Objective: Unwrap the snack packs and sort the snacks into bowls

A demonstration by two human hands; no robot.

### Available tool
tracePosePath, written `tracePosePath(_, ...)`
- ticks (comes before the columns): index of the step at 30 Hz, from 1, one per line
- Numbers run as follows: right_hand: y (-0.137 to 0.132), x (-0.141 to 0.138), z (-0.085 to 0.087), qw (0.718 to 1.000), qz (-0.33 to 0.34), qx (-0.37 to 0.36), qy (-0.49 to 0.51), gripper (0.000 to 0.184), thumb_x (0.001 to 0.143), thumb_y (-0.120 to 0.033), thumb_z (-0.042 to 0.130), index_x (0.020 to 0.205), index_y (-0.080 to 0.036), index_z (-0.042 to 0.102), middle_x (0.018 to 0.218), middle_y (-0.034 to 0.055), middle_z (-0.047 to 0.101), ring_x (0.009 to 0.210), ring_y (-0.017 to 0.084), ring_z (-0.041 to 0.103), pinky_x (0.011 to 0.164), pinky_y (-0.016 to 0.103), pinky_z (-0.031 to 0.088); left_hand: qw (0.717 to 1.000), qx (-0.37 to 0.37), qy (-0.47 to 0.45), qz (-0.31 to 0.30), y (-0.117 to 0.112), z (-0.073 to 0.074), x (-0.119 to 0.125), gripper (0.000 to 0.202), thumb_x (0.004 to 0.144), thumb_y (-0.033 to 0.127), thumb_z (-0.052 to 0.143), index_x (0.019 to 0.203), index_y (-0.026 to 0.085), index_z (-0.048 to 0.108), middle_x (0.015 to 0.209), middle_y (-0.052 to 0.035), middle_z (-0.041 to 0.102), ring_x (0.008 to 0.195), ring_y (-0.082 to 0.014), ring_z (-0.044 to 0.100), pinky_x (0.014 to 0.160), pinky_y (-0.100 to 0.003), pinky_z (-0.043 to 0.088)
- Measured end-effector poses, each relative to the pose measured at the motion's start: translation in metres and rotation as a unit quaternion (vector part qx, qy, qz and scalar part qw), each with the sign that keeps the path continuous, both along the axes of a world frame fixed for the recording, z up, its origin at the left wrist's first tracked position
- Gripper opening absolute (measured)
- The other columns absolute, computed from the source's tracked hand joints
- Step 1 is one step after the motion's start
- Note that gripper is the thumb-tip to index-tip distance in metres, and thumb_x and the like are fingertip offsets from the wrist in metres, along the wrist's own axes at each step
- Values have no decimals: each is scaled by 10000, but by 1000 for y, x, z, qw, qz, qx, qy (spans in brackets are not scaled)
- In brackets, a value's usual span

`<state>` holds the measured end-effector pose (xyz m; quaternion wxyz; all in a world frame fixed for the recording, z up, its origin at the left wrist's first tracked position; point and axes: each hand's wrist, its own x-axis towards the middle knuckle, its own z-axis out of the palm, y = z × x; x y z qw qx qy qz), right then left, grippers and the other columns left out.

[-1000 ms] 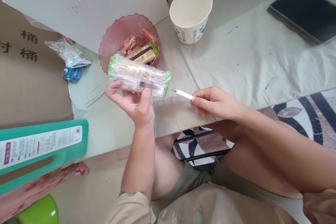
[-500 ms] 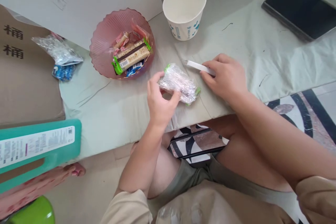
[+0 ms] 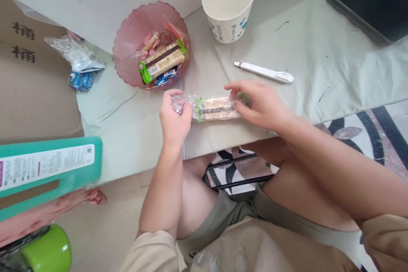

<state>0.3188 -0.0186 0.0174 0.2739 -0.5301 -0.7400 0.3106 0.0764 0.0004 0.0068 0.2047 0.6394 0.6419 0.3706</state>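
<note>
A snack bar (image 3: pixel 218 108) with green ends, wrapped in clear plastic, lies level on the cloth-covered table between my hands. My left hand (image 3: pixel 175 110) is closed on the crumpled left end of the plastic wrap. At the other end, my right hand (image 3: pixel 263 104) has its thumb and fingers curled round the bar's green right tip. Beyond the right hand a white utility knife (image 3: pixel 263 72) lies loose, its blade tip out to the left. A pink glass bowl (image 3: pixel 127 46) holding a similar bar and small wrapped sweets stands past my left hand.
A white paper cup (image 3: pixel 229 29) stands at the back, with a black tablet-like device (image 3: pixel 372 4) at the far right. To the left are a plastic bag of blue packets (image 3: pixel 81 80), a cardboard box (image 3: pixel 32 93) and a green-blue jug (image 3: pixel 95 157). The table (image 3: pixel 134 144) ends before my knees.
My right hand has let go of the utility knife, now lying on the cloth, and has taken the bar's right end. The wrapped bar has turned level; my left hand has shifted left.
</note>
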Motion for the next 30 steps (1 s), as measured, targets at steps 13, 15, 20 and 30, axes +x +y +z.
tracePosePath(13, 4, 32, -4, 975, -197, 93, 34, 259, 842, -57, 486, 731, -233, 641, 998, 76, 728, 997, 264, 700, 937, 449, 525, 994, -22, -38, 98, -5, -11, -52, 425, 678, 110, 582, 1082, 241, 595, 904, -11, 722, 622, -124, 632, 534, -237, 464)
tracePosePath(15, 2, 30, -2, 967, -218, 128, 21, 270, 879, -81, 454, 802, -241, 658, 1044, 83, 729, 1048, 280, 696, 953, 468, 525, 997, 62, 8, 44, -5, -8, -51, 442, 715, 156, 625, 1148, 245, 627, 1173, -70, 717, 908, -175, 703, 711, -287, 553)
tracePosePath(20, 2, 14, -7, 987, -72, 139, -42, 363, 873, -256, 604, 1229, -216, 659, 1182, 133, 741, 1128, 330, 678, 994, 497, 511, 986, 33, 113, -114, 1, 0, -42, 254, 770, 292, 733, 1014, 223, 728, 1223, -89, 721, 1191, -273, 662, 1090, -444, 507)
tracePosePath(30, 6, 7, -7, 992, -38, 83, -84, 223, 952, -321, 534, 972, -286, 753, 1034, 106, 723, 983, 307, 685, 904, 496, 529, 979, 43, 98, -173, -1, 7, -44, 112, 849, 285, 673, 754, 230, 652, 985, -44, 741, 942, -208, 707, 922, -397, 580)
